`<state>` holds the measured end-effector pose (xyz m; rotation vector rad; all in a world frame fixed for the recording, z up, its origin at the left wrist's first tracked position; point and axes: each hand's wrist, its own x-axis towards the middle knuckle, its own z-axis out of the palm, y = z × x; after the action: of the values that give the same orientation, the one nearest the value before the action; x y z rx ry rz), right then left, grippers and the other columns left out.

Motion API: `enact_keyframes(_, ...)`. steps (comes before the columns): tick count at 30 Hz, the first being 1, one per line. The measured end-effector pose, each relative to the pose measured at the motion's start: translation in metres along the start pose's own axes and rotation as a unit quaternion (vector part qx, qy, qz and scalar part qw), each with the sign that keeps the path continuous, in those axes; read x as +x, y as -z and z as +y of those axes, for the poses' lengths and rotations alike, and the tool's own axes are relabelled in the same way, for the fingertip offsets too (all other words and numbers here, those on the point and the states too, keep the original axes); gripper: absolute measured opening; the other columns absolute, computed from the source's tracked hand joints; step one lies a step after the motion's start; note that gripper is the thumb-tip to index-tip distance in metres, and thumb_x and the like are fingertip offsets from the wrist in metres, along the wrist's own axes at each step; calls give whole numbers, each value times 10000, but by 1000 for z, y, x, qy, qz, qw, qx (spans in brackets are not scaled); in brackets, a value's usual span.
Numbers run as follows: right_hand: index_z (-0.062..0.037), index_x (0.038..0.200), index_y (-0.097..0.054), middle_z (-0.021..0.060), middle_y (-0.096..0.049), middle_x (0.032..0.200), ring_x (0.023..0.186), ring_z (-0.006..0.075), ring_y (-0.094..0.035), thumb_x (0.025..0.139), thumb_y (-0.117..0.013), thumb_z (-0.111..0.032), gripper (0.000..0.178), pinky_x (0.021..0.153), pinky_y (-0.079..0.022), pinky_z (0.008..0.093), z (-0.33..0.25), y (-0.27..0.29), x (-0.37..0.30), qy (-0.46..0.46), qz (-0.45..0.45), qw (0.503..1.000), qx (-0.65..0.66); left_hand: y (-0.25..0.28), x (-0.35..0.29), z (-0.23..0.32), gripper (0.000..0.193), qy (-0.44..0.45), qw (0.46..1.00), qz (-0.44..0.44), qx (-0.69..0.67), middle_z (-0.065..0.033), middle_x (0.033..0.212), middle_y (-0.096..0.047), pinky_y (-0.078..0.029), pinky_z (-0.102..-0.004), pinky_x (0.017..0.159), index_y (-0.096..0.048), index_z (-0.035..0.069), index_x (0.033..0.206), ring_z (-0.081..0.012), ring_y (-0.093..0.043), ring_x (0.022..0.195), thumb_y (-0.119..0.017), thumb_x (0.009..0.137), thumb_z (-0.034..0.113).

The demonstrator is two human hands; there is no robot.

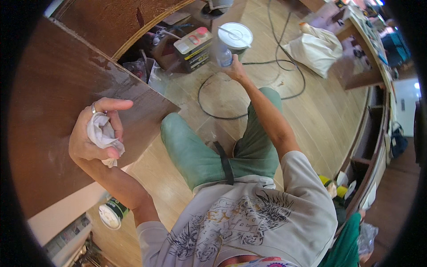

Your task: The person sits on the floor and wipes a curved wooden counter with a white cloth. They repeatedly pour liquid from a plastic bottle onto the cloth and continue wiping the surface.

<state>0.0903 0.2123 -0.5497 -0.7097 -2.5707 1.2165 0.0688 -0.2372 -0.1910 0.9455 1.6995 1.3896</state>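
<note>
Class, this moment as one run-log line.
left hand: holds crumpled white cloth | right hand: holds clear plastic bottle | nearby: brown wooden panel

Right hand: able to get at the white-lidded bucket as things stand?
Probably yes: the right hand looks close to the bucket, with no visible barrier. But it holds a bottle, so it would likely need to free its grip first.

The tan floor (322, 120) bears a dark cable (222, 117), white bag (316, 50) and lidded bucket (240, 34).

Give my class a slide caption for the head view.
Left grip on a crumpled white cloth near a brown panel; right grip on a clear plastic bottle near a lidded bucket.
</note>
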Motion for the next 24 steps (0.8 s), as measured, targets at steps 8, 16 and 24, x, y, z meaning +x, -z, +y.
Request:
enact_keyframes(8, -50, 1231, -481, 242, -668, 1081, 1071, 425, -627, 665, -874, -287, 728, 892, -503, 493, -27, -54, 12, 129, -169, 975, 69, -29, 8, -27, 971, -182, 966, 106, -149, -76, 632, -590, -267, -217, 396, -539, -146, 1248, -84, -444, 443, -947, 591, 441)
enact_keyframes(16, -24, 1485, -333, 254, -580, 1326, 1216, 421, -561, 708, -851, -314, 978, 1027, -456, 469, -16, -134, 2, 142, -269, 951, 56, -1, 30, -17, 991, -168, 956, -115, -213, -143, 663, -623, -433, -325, 480, -366, -115, 1423, -187, -543, 475, -932, 680, 214)
enact_keyframes(24, -133, 1383, -406, 211, -644, 1220, 1141, 437, -597, 728, -841, -266, 798, 953, -488, 508, -6, -148, 9, 103, -290, 949, 75, -9, 22, -6, 922, -149, 969, 43, -192, -166, 629, -618, -378, -292, 445, -435, -113, 1383, -169, -524, 476, -914, 698, 275)
